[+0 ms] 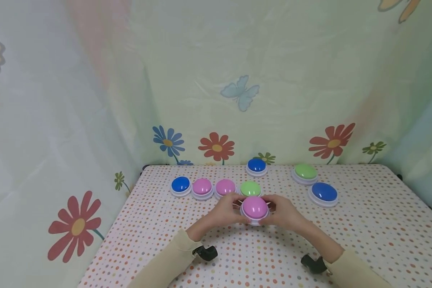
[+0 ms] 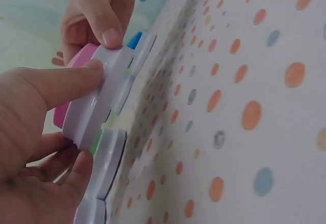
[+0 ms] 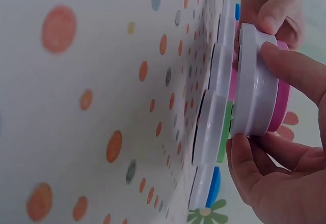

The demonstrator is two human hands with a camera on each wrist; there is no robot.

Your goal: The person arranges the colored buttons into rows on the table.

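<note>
One pink button (image 1: 255, 207) partly hides green (image 1: 250, 187).

No Readable Text in View

No words, labels, brands, numbers or signs are showing legibly in the head view or in either wrist view.
</note>
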